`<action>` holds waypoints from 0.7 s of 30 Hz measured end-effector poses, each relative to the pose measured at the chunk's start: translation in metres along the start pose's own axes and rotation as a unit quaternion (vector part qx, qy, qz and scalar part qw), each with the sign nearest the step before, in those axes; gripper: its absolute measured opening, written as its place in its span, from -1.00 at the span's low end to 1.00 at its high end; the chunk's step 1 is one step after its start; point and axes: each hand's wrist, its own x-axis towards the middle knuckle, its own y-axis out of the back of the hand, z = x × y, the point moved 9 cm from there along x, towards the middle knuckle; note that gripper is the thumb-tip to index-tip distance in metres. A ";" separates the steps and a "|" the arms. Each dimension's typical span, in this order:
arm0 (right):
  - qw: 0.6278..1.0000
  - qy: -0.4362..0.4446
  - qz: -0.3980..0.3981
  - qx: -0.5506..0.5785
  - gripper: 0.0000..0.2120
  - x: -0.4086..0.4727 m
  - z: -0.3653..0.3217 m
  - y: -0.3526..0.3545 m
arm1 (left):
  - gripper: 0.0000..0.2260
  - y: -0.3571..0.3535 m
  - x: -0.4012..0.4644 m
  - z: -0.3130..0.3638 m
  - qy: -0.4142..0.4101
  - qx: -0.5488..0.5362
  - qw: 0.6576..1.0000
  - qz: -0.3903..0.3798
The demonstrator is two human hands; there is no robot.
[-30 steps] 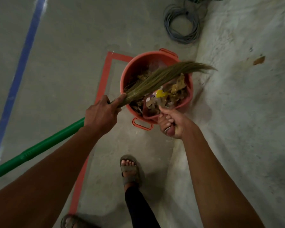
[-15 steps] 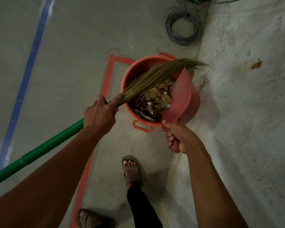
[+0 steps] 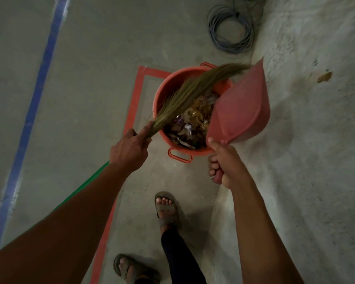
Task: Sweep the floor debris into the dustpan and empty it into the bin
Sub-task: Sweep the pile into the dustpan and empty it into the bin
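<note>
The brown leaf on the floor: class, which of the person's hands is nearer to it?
The right. The right hand, gripping the dustpan handle, is on the leaf's side of the bin; the left hand, holding the broom, is across the bin.

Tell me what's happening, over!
Left grip holds broom. Right grip holds dustpan, tipped over bin. Debris inside bin. Nothing blocking.
</note>
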 end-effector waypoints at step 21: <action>0.855 -0.270 -0.279 0.344 -0.60 0.035 -0.002 -0.085 | -0.51 0.000 -0.013 -0.046 0.005 -0.063 0.997 0.043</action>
